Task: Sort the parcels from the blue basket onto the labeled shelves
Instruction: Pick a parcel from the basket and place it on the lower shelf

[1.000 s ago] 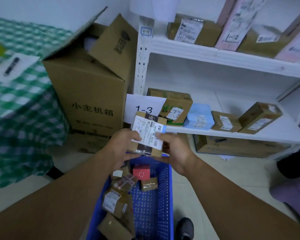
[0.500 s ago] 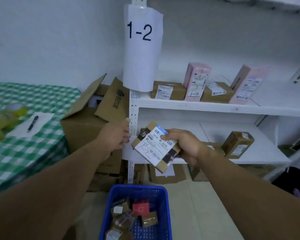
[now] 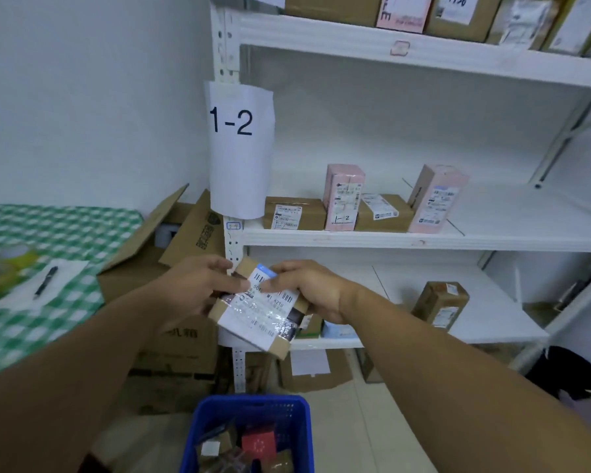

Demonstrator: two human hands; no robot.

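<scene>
My left hand (image 3: 198, 288) and right hand (image 3: 313, 291) both clamp the parcel (image 3: 258, 310) at frame centre above the blue basket (image 3: 253, 401), so I reckon lift it level, label outward, onto the 1-2 shelf (image 3: 492, 242), middle right.

Blue basket (image 3: 215, 425) near centre; brown parcel (image 3: 260, 312), white label. White shelves (image 3: 423, 238): brown and pink boxes (image 3: 343, 198). Left desk (image 3: 65, 227): green-white check cloth, black pen (image 3: 45, 282). Red box (image 3: 258, 444) in basket.

The left hand (image 3: 198, 288) has rejoined the right hand (image 3: 307, 288) gripping the parcel (image 3: 260, 312).
</scene>
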